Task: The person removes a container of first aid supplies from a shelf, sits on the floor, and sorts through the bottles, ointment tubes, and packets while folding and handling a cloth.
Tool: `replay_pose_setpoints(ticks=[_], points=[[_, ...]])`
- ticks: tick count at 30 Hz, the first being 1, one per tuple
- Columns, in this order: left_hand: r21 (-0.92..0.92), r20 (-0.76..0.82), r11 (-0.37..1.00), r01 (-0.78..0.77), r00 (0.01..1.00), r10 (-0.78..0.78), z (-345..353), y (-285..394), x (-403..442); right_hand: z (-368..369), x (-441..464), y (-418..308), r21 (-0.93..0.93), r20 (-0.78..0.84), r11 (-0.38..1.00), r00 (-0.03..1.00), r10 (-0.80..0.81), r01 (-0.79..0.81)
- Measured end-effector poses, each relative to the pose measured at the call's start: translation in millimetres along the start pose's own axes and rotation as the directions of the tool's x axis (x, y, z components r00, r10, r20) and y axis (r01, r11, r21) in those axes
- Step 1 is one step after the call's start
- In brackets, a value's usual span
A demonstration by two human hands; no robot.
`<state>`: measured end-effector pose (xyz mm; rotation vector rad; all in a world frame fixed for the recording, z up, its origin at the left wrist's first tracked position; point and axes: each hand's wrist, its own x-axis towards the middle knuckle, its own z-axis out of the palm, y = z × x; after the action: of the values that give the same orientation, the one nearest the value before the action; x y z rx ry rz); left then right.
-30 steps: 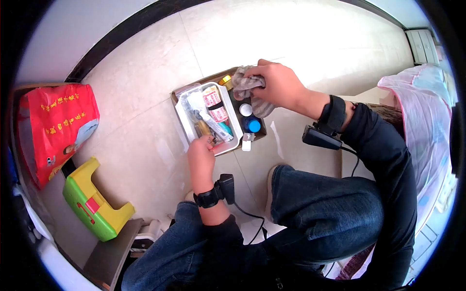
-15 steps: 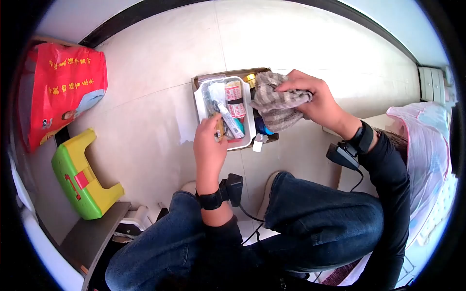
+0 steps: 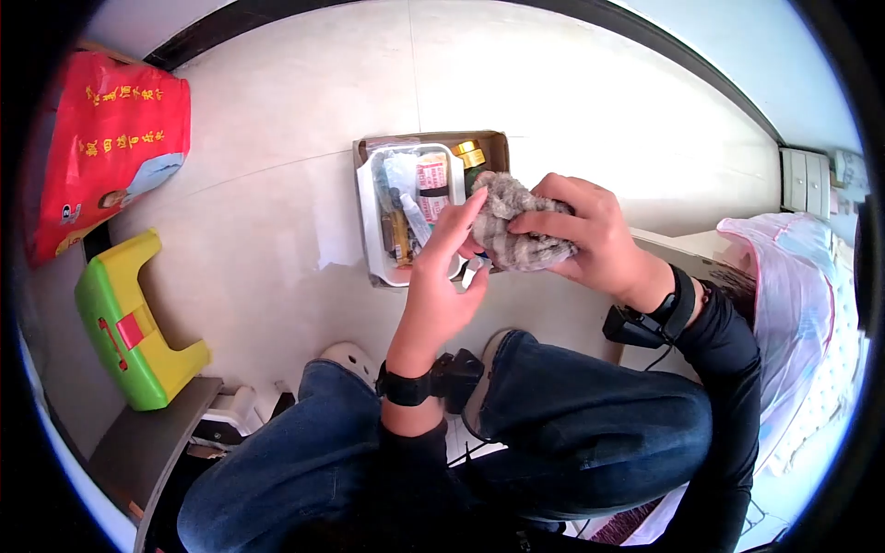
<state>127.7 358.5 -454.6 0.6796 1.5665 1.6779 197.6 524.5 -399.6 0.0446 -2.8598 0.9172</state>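
Note:
A grey striped cloth [image 3: 521,226] is bunched in my right hand [image 3: 604,240], above the right side of a cardboard box [image 3: 498,152]. My left hand [image 3: 442,281] is at the cloth's left edge, fingers apart and pointing up; whether its fingertips touch the cloth is hard to tell. Inside the box sits a white tray [image 3: 371,221] with a red-and-white packet [image 3: 432,180], a white tube [image 3: 415,218] and amber items [image 3: 399,238]. A yellow-lidded jar [image 3: 468,153] stands beside the tray. The cloth hides the box's lower right part.
On the left are a red bag [image 3: 124,138] and a green-and-yellow stool [image 3: 138,323]. Below the stool is a dark board [image 3: 152,442]. Pinkish fabric [image 3: 793,295] hangs at the right, with white drawers [image 3: 805,182] behind it. My bent knees are below the box.
My left hand has left the tray and moved right to the cloth. My right hand first lifted the cloth off the box's right side, then brought it closer to my left hand, more bunched.

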Motion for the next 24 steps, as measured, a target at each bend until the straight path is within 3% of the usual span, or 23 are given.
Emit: replay_pose_setpoints(ticks=[6, 8, 11, 14, 16, 18, 21, 24], points=[[-0.009, 0.048, 0.999, -0.051, 0.998, 0.052, 7.1, -5.5, 0.9, 4.8, 1.6, -3.8, 0.129, 0.027, 0.987, 0.996, 0.090, -0.093], [0.141, 0.028, 0.987, -0.076, 0.997, 0.073, 8.9, -0.7, 0.9, 6.1, 4.4, -4.8, 0.168, 0.018, 0.976, 0.990, 0.139, -0.140], [0.213, 0.023, 0.976, -0.051, 0.999, 0.048, 11.3, 2.6, 0.1, 7.3, 6.0, -5.5, 0.314, 0.153, 0.883, 0.937, 0.315, -0.348], [0.267, 0.028, 0.963, -0.035, 0.999, 0.029, 12.0, 6.2, -1.7, 3.2, 10.6, -7.9, 0.408, 0.259, 0.785, 0.884, 0.390, -0.466], [0.292, 0.037, 0.956, -0.019, 0.999, 0.008, 11.1, 6.4, -4.0, 4.5, 9.8, -1.7, 0.471, 0.319, 0.733, 0.869, 0.378, -0.491], [0.380, 0.109, 0.920, -0.097, 0.992, 0.059, 8.8, 2.7, -6.3, 3.5, 9.5, 1.5, 0.528, 0.377, 0.674, 0.854, 0.359, -0.516], [0.282, 0.070, 0.959, -0.027, 0.998, 0.008, 9.9, 4.4, -10.1, -1.5, 11.0, -0.5, 0.600, 0.466, 0.558, 0.817, 0.339, -0.573], [0.303, 0.123, 0.947, -0.106, 0.990, 0.071, 7.8, 4.9, -10.6, -3.9, 12.4, -3.0, 0.620, 0.533, 0.461, 0.772, 0.346, -0.635]])
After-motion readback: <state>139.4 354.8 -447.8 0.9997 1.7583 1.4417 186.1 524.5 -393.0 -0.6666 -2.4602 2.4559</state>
